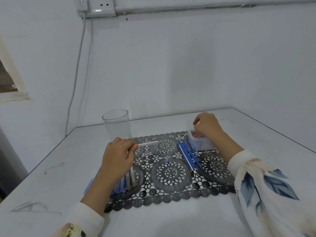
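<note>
My left hand [118,154] pinches a clear pen barrel [148,143] by its left end; the barrel points right, just above the black lace placemat [171,173]. Under my left wrist lie several clear barrels and blue caps [127,183]. A row of blue pen refills [189,155] lies on the mat's right half. One small blue cap [166,159] stands at the mat's centre. My right hand [207,126] reaches into a small clear plastic box [201,145] with curled fingers; what the fingertips hold is hidden.
A tall clear plastic cup [117,124] stands empty behind my left hand. The white table [59,168] meets the wall at the back, and its right edge runs diagonally. A white cable [76,79] hangs from a wall socket [100,6].
</note>
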### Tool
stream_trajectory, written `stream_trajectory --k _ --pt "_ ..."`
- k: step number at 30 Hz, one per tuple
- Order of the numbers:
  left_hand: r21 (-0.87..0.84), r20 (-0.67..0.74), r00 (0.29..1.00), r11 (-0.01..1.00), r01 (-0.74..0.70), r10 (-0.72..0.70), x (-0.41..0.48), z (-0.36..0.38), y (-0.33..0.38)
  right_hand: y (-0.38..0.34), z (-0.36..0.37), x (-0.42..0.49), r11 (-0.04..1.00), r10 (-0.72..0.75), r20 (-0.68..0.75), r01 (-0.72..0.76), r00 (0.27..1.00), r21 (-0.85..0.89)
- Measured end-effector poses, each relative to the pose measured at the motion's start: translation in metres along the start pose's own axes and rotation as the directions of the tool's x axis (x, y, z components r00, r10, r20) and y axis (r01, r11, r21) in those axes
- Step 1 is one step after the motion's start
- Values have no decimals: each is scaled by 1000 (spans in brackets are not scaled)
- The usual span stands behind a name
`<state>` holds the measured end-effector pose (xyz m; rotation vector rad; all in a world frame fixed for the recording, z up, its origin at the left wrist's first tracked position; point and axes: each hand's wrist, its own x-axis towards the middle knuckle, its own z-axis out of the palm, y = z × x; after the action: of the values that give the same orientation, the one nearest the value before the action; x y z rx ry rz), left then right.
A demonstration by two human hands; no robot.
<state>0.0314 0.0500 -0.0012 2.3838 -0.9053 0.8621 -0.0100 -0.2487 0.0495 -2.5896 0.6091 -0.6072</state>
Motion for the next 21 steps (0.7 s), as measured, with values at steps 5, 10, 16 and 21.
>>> stream_trajectory --k 5,10,16,21 --pt "-3 -4 1000 1000 -12 12 0 0 -2 -2 1 10 938 137 242 -48 961 -343" --pt "20 -35 999 999 -29 30 2 -2 -4 -1 11 13 935 189 244 -98 951 -341" --pt "43 -29 998 998 -53 54 2 -1 -3 -5 19 15 920 225 286 -107 931 -376" --pt "43 -30 998 998 -46 48 2 -2 -2 -7 32 24 887 328 396 -136 857 -441"
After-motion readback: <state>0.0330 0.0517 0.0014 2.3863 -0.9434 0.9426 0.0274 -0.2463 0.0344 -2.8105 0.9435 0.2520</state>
